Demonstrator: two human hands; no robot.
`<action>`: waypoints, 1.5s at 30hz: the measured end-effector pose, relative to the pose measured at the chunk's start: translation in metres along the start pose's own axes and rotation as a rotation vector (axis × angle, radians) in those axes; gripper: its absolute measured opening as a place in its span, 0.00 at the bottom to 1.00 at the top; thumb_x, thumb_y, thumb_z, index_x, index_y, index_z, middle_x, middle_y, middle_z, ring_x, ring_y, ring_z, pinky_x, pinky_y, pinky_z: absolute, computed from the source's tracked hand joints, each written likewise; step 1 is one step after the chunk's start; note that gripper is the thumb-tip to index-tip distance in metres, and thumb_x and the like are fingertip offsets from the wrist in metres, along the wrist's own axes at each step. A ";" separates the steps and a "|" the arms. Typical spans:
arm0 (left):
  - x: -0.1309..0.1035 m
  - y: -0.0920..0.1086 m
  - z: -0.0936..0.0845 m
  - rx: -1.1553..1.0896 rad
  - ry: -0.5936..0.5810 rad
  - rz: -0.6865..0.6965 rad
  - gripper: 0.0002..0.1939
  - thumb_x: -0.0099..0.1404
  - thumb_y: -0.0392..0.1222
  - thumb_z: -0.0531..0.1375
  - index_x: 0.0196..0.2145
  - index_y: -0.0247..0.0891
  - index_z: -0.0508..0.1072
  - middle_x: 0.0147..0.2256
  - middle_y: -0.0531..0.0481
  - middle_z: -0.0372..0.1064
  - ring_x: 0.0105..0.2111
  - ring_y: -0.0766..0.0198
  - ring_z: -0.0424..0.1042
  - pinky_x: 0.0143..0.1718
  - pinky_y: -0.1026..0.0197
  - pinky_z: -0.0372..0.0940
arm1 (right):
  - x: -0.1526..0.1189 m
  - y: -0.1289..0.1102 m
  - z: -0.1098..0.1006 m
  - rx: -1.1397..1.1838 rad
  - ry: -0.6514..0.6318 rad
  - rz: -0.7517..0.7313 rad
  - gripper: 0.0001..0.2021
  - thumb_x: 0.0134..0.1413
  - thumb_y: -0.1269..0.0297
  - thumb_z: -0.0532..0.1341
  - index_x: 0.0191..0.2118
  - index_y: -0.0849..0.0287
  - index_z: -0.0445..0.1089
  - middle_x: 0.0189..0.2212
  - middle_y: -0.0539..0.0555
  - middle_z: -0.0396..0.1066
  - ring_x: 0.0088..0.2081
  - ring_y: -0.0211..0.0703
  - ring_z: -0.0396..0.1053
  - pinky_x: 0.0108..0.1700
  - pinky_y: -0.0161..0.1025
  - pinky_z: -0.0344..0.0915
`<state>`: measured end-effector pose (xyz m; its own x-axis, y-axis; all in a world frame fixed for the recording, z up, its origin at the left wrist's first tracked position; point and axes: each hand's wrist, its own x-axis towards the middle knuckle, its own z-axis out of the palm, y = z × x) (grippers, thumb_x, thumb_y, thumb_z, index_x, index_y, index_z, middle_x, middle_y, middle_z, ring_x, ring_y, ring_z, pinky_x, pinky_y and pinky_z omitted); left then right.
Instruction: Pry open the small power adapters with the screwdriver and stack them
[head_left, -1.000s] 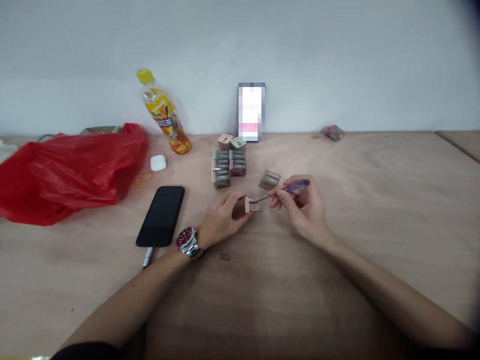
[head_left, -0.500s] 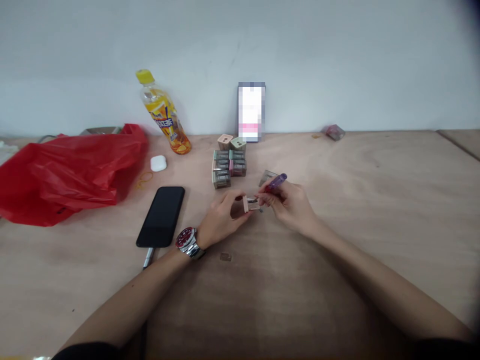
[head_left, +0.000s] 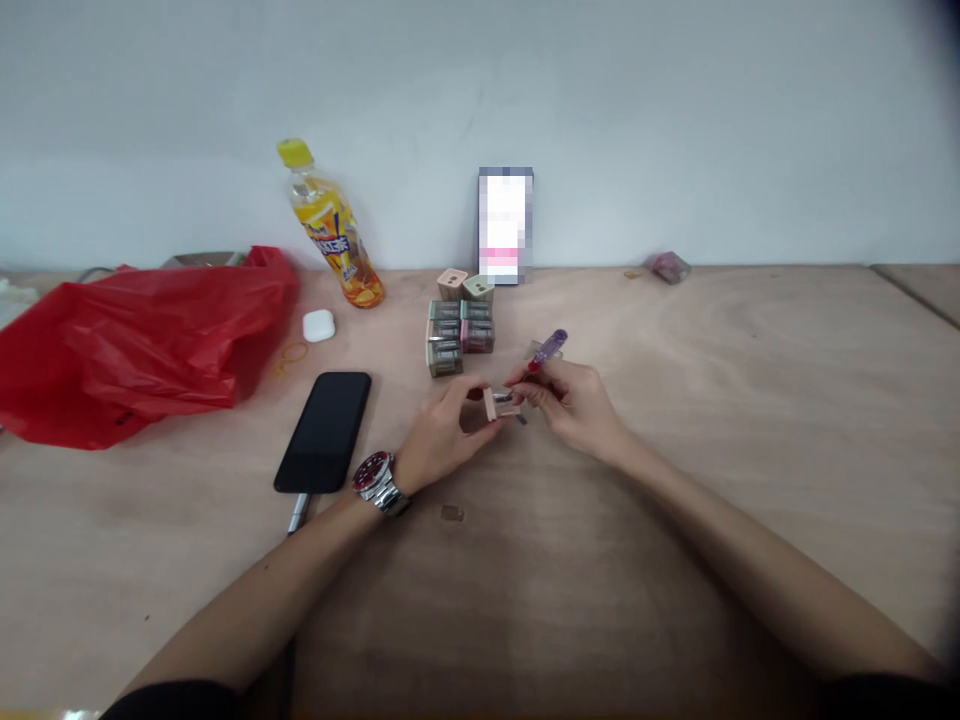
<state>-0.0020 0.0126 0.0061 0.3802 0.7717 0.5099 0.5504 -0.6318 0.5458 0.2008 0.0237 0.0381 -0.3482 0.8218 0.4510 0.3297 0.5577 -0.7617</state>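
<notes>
Between the thumb and fingers of my left hand [head_left: 448,425] is a pale pink pencil sharpener [head_left: 491,404] with its cover off and its inner part facing right. My right hand [head_left: 577,405] grips a screwdriver [head_left: 550,348] with a purple see-through handle and a red collar. Its handle leans up to the right, and its tip is at the sharpener's blade, partly covered by my fingers. Behind my right hand lies a clear grey cover [head_left: 534,349], mostly hidden. Several two-hole sharpeners [head_left: 445,357] with smoky covers stand grouped just beyond my left hand.
A phone [head_left: 506,225] leans on the wall. To the left are a black phone [head_left: 324,432] with a cable, a white earbud case [head_left: 319,325], a tea bottle [head_left: 337,240] and a red plastic bag [head_left: 150,350]. Another sharpener [head_left: 670,267] lies far right by the wall.
The screwdriver's handle has tipped more upright and shifted slightly left, with my right hand moving a little. My left hand keeps the sharpener in nearly the same place.
</notes>
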 end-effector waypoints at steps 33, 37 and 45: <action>0.001 0.002 0.000 -0.008 -0.041 -0.016 0.20 0.61 0.42 0.65 0.48 0.39 0.64 0.42 0.47 0.72 0.40 0.61 0.74 0.42 0.58 0.70 | 0.003 -0.022 -0.024 0.092 -0.016 0.001 0.11 0.63 0.61 0.58 0.49 0.54 0.58 0.37 0.52 0.72 0.30 0.36 0.74 0.28 0.34 0.69; 0.001 0.002 -0.001 -0.009 -0.046 -0.018 0.20 0.61 0.41 0.65 0.49 0.39 0.64 0.42 0.46 0.72 0.41 0.60 0.74 0.42 0.57 0.70 | 0.005 -0.026 -0.029 0.010 -0.129 -0.049 0.09 0.68 0.63 0.51 0.50 0.55 0.59 0.38 0.54 0.73 0.33 0.38 0.74 0.35 0.38 0.72; 0.001 0.001 -0.001 -0.016 -0.081 -0.009 0.19 0.62 0.42 0.64 0.49 0.39 0.65 0.44 0.45 0.72 0.42 0.58 0.74 0.43 0.55 0.70 | 0.013 -0.036 -0.037 -0.057 -0.089 -0.081 0.10 0.65 0.66 0.55 0.48 0.56 0.69 0.38 0.54 0.75 0.28 0.37 0.72 0.33 0.39 0.71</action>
<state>-0.0016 0.0127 0.0075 0.4340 0.7806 0.4498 0.5428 -0.6250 0.5610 0.2164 0.0187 0.0885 -0.4509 0.7619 0.4649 0.3461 0.6294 -0.6958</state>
